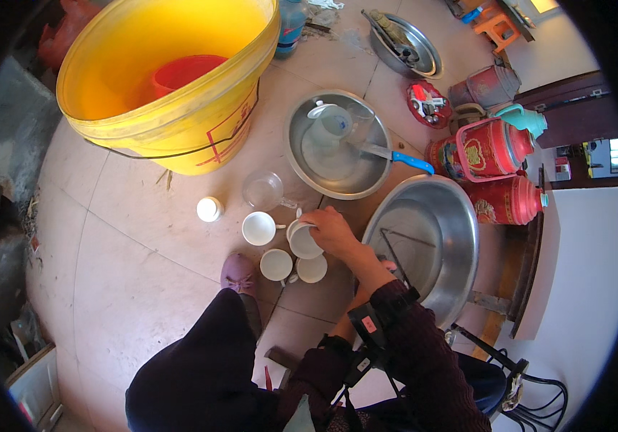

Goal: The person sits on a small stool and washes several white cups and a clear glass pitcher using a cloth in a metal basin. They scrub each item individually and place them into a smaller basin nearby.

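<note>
My right hand (330, 229) grips a white cup (305, 241) by its rim, over another white cup whose handle shows behind it. Around it on the tiled floor stand a white cup (258, 228) to the left and two more, one (276, 264) lower left and one (311, 268) just below. My left arm passes under the right forearm; only a little of my left hand (388, 264) shows at the near rim of a large metal basin (468, 237), the rest hidden. A clear glass mug (263, 190) and a small white lidded jar (209, 209) stand farther left.
A second metal basin (293, 162) holds a translucent cup, a clear container and a blue-handled knife (411, 161). A big yellow bucket (179, 135) stands upper left. Red thermos flasks (503, 201), a red basket (412, 110) and another metal bowl (437, 63) are at the right.
</note>
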`<control>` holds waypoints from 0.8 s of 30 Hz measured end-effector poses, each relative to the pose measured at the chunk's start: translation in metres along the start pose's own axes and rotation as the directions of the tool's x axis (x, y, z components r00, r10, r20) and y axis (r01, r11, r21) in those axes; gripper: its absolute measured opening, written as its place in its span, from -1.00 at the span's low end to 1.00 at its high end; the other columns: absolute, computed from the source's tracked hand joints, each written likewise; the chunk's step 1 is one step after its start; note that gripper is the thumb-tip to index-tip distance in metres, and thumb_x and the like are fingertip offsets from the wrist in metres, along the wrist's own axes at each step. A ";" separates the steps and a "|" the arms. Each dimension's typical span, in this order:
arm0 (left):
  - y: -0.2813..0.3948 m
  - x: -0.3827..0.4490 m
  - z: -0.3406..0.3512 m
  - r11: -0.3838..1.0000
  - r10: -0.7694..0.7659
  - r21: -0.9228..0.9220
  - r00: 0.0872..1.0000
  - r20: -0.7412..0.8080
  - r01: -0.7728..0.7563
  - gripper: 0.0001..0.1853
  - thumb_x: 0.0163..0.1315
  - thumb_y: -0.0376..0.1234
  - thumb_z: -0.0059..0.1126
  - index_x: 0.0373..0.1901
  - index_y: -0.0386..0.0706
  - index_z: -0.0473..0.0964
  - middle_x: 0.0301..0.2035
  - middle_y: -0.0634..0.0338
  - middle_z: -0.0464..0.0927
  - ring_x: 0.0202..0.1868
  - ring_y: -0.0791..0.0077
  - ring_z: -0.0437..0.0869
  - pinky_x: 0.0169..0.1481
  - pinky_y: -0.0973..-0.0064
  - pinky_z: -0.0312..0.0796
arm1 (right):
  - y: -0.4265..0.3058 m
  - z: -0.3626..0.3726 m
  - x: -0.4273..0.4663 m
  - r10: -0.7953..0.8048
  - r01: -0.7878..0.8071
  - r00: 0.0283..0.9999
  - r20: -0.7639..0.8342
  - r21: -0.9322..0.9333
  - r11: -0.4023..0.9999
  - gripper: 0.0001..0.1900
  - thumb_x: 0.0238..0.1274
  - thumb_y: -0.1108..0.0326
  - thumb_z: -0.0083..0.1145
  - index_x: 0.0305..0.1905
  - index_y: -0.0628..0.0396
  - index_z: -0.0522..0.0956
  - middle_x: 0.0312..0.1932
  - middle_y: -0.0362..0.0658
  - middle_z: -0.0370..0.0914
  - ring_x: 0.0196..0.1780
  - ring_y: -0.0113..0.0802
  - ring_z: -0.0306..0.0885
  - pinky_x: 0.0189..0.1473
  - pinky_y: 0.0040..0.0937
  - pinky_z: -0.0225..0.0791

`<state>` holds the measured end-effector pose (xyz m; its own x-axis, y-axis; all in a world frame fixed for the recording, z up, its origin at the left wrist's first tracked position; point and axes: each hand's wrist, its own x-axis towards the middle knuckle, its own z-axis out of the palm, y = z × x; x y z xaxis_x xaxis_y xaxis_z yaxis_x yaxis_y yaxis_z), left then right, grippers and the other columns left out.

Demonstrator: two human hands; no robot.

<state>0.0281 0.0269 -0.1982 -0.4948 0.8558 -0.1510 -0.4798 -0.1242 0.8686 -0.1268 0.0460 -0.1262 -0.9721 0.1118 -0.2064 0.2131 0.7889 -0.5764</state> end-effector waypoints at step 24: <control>0.011 0.001 -0.006 0.996 -0.063 -0.065 0.998 0.014 0.064 -0.73 0.17 -0.30 -0.05 -0.12 -0.19 0.37 -0.33 0.16 0.47 -0.24 0.39 0.49 -0.14 0.49 0.33 | -0.008 0.004 0.009 0.076 -0.081 0.997 -0.033 -0.251 0.964 -0.75 -0.16 0.35 0.15 -0.27 0.08 0.46 -0.30 -0.11 0.47 -0.11 -0.11 0.40 -0.20 -0.18 0.38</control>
<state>0.0183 0.0237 -0.1916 -0.4532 0.8690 -0.1989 -0.5565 -0.1015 0.8246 -0.1368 0.0386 -0.1265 -0.9558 0.1908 -0.2235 0.2600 0.9037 -0.3403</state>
